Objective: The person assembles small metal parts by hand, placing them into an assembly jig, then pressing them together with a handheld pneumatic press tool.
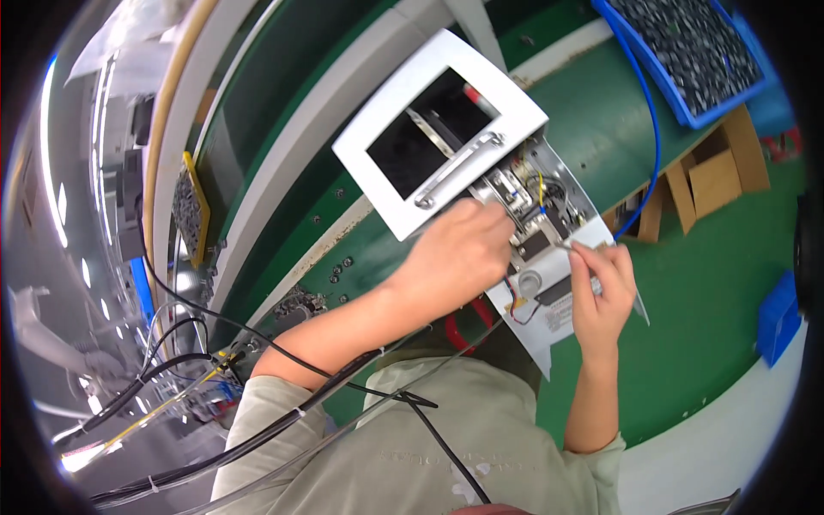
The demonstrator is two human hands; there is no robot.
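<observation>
A white microwave oven (pixel 505 93) with a dark door window and a silver handle (pixel 463 172) lies tilted on the green bench. Its side is uncovered, showing metal parts (pixel 515 190), a dark block (pixel 536 245) and several coloured wires. My left hand (pixel 463 249) reaches over the near edge of this opening with curled fingers; their tips are hidden among the parts. Across from it, my right hand (pixel 608 283) is closed in a pinch at the dark block. A thin greyish piece seems to show at those fingertips, too small to name.
Loose small metal parts (pixel 337 273) lie on the bench left of the oven. A blue bin (pixel 682 110) of small dark pieces stands at the far right, near a blue hose (pixel 657 129) and cardboard boxes (pixel 717 184). Black cables (pixel 343 378) cross before my left arm.
</observation>
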